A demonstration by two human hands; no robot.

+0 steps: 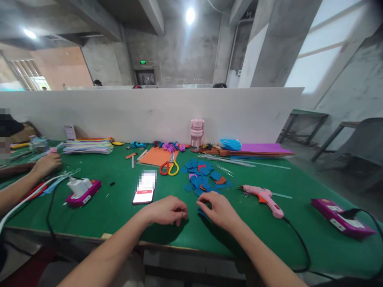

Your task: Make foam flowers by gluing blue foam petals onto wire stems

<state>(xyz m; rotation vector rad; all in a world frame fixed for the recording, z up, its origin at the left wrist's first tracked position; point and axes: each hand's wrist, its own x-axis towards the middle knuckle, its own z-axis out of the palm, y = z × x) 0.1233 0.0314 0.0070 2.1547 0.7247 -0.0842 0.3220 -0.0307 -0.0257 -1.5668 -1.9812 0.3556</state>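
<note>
My left hand rests on the green table with its fingers curled inward; whether anything is in them I cannot make out. My right hand is beside it, fingers pinched on a blue foam piece at the near edge of a pile of blue and orange foam cut-outs. The two hands are a few centimetres apart. A phone lies just left of my left hand.
A pink glue gun lies right of my hands, its cord running off the front edge. Scissors sit on an orange sheet. Purple power strips flank me. Another person's hand rests at far left. A white partition backs the table.
</note>
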